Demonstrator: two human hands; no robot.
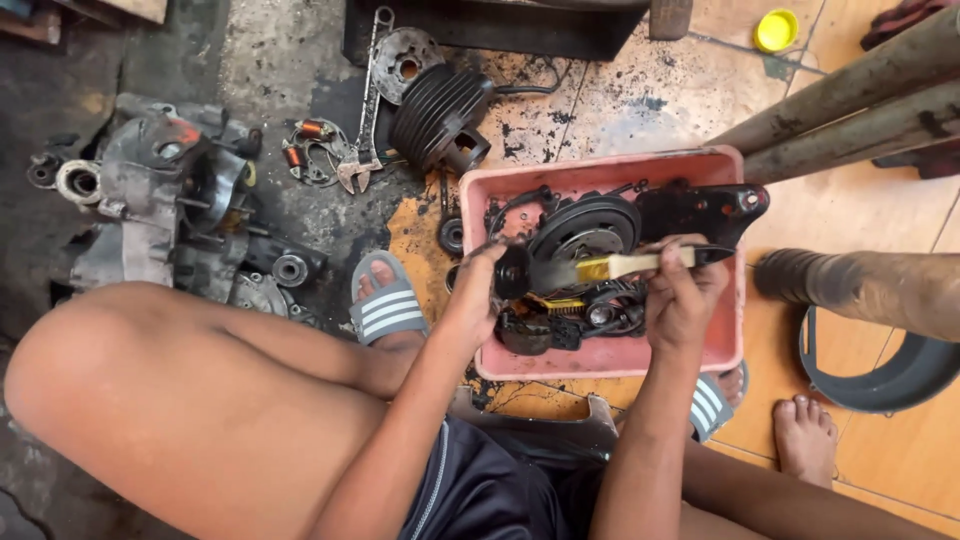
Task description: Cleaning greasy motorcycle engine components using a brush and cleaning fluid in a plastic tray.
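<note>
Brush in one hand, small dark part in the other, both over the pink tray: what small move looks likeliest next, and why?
Probably a short stroke of the bristles across the part. The right hand holds the paintbrush with its bristles pointing at the small dark round part gripped by the left hand. Both are over the pink tray of greasy parts, so runoff would land there.

Oil-stained orange tile floor [870,210] (grimy concrete leftward)

The pink tub [720,345] at centre right looks like matt, grimy plastic. The brush [625,265] has a pale wooden handle. The engine case [150,215] at left is dull, rough cast metal. Upper-centre floor [620,110] is oil-stained tile.
</note>
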